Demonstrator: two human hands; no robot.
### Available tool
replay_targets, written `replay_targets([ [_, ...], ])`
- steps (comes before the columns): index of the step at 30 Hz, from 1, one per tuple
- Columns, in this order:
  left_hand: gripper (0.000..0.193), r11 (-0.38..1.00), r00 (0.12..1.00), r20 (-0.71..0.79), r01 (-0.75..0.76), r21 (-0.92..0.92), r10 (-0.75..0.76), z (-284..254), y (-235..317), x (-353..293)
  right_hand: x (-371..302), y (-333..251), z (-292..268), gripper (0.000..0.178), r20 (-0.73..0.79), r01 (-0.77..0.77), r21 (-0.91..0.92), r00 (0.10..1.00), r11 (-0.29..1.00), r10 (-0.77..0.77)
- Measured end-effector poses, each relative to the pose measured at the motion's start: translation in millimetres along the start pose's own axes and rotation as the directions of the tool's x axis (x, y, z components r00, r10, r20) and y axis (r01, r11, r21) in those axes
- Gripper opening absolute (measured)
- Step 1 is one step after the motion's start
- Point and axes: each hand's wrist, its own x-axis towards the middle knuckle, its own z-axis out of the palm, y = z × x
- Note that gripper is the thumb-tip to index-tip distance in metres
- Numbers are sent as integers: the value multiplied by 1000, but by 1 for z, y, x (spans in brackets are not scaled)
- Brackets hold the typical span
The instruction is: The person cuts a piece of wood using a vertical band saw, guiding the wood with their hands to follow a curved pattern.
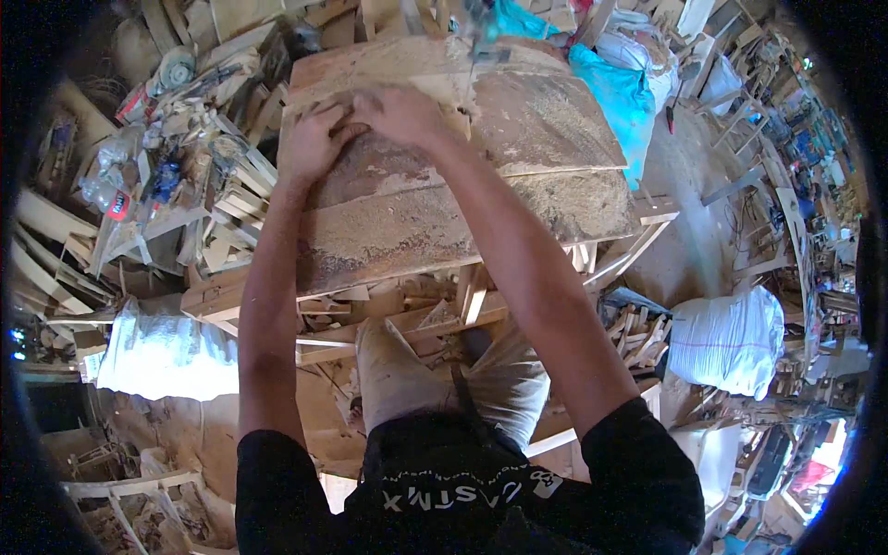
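Both my hands meet at the far left part of a worn wooden worktable [388,222] strewn with sawdust. My left hand [316,141] is closed, its fingers curled and its thumb toward the other hand. My right hand [400,113] comes in from the right with bent fingers touching or nearly touching the left. Whatever lies between the fingers is hidden and slightly blurred. To the right of my right hand, a pale wooden patch or piece [449,88] shows on the tabletop. A grey-blue upright machine part [483,42] stands at the table's far edge.
Wood offcuts [245,199] and a clear plastic bottle [113,199] are heaped on the left. A turquoise sack [615,97] leans by the table's far right corner. White sacks [726,340] stand lower right and lower left. Wooden framing [490,310] runs below the table by my legs.
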Motion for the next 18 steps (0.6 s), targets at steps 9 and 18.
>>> replay_targets([
  [9,52,965,981,-167,51,-257,-97,-58,72,-57,-163,6,-31,48,-259,10,-446,956,895,-139],
  [18,51,932,987,45,158,-327,-152,-64,204,-118,-161,0,-25,45,-325,-372,-332,908,867,265],
])
